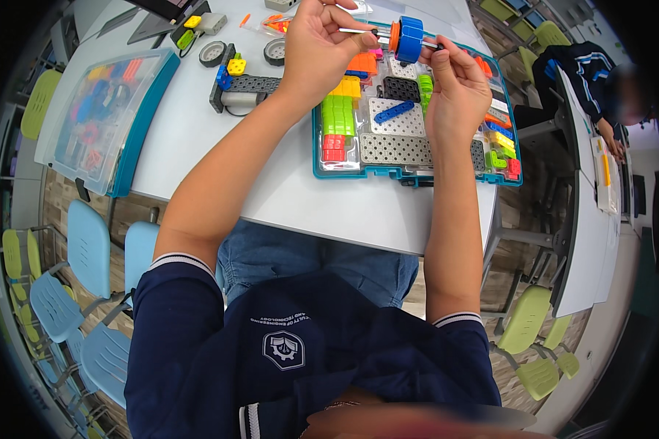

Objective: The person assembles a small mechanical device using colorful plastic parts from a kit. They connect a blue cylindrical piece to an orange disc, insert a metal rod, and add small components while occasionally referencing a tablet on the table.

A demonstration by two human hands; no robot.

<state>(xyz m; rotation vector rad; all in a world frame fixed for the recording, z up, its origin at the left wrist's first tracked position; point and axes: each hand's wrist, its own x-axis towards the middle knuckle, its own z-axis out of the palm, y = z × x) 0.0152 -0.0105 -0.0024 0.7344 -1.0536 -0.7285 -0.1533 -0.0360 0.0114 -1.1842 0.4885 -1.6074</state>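
Both hands are raised over the open teal plastic parts tray (316, 146) of colourful building pieces. The left hand (318, 47) and right hand (455, 84) pinch a thin metal axle (362, 31) carrying blue and orange wheels (406, 38). At far left lies the clear lid (106, 117).

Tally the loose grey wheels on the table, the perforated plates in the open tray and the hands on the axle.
Grey wheels: 2
Perforated plates in the tray: 4 visible
Hands, left hand and right hand, on the axle: 2
Total: 8
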